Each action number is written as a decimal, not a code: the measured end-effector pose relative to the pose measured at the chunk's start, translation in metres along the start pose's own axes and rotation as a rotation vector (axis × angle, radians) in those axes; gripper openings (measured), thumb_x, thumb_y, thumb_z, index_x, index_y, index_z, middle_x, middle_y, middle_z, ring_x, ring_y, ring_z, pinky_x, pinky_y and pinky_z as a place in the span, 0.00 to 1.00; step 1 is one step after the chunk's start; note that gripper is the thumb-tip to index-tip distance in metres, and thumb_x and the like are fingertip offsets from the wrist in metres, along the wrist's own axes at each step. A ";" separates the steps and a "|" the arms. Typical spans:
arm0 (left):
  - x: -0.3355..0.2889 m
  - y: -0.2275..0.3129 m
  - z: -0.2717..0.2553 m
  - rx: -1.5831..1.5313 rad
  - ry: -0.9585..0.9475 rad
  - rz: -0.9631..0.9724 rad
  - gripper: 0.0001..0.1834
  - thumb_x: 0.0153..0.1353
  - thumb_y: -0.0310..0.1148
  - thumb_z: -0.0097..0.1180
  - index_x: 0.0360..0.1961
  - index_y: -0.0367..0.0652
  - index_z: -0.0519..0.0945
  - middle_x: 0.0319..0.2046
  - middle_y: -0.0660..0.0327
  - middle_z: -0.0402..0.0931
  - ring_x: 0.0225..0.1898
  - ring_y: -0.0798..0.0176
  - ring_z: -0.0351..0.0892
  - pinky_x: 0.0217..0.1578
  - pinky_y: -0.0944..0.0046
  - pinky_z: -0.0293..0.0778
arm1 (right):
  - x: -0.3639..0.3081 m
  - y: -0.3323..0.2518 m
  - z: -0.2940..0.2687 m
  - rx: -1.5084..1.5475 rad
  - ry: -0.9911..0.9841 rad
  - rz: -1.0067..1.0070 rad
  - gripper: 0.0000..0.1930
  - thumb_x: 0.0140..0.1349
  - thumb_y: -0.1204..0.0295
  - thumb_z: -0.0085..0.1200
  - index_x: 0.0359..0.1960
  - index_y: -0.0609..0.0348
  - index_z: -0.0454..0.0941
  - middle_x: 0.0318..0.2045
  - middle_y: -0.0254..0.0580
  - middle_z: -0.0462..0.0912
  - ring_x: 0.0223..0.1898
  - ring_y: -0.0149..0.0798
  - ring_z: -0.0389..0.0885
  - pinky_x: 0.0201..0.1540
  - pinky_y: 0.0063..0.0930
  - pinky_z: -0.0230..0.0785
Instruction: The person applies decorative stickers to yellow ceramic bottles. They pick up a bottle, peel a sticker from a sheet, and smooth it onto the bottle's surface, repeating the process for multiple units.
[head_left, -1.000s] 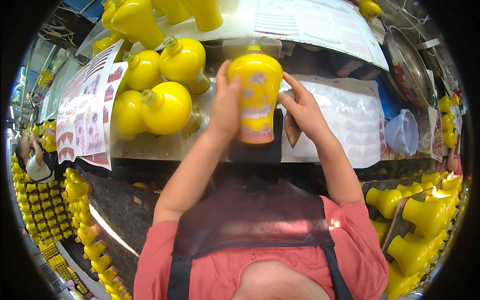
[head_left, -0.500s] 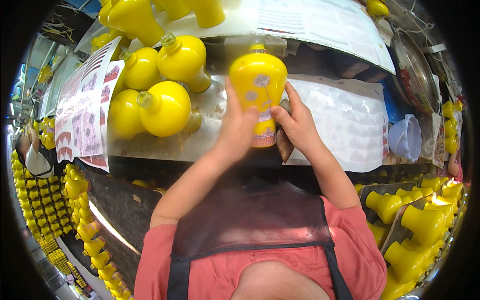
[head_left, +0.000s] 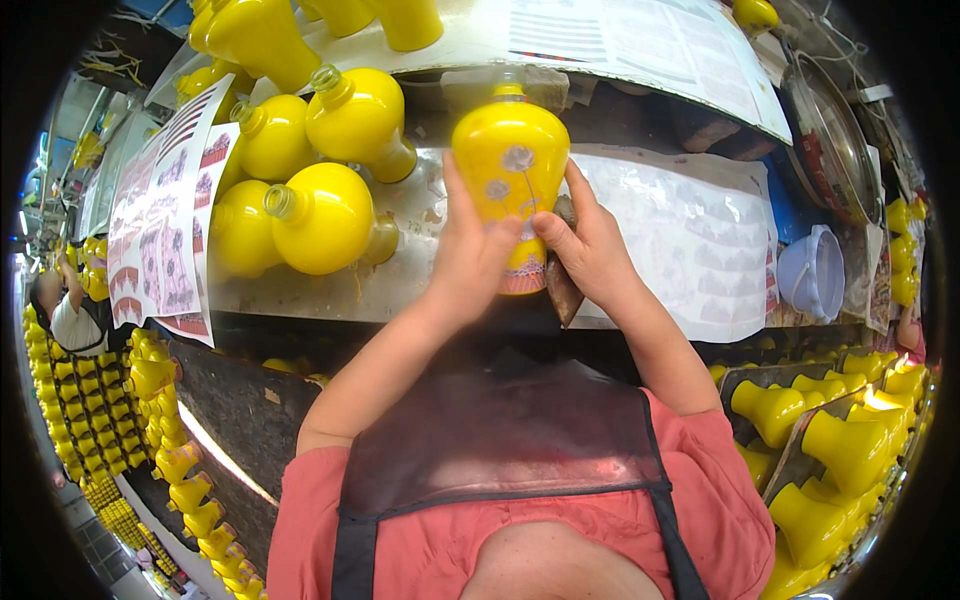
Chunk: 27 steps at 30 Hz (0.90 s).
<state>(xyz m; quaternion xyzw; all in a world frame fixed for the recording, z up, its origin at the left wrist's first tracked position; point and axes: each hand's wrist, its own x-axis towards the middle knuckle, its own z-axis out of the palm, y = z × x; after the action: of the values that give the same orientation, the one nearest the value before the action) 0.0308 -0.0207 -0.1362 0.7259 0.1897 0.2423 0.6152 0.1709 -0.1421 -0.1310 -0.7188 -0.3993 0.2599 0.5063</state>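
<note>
Between my hands stands a yellow glazed bottle with a wide shoulder, a clear glass neck at its far end, grey flower decals on its side and a patterned band round its foot. My left hand wraps its left side, the thumb lying across the lower part. My right hand holds the lower right side, thumb pressed on the decal. A dark flat scraper-like piece shows beside the right palm; whether that hand grips it I cannot tell. Just left, several plain yellow bottles lie on their sides.
White decal sheets cover the right of the metal table; more printed sheets hang at its left. A pale blue bucket stands at the right end. Racks of yellow bottles fill the lower right. Another person is at far left.
The view has shifted slightly. My hands keep the same hold on the bottle, with little visible movement of the thumbs.
</note>
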 end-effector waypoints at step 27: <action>0.002 0.003 0.001 0.013 -0.006 -0.033 0.64 0.63 0.38 0.63 0.78 0.34 0.23 0.75 0.44 0.52 0.73 0.49 0.59 0.70 0.54 0.61 | 0.008 -0.037 -0.029 0.103 0.201 -0.218 0.15 0.61 0.79 0.64 0.50 0.58 0.79 0.38 0.38 0.84 0.40 0.33 0.85 0.45 0.30 0.80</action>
<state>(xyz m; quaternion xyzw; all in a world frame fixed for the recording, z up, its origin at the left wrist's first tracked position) 0.0327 -0.0208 -0.1331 0.7272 0.2015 0.2289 0.6150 0.1863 -0.1443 -0.0855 -0.6666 -0.4084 0.1501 0.6052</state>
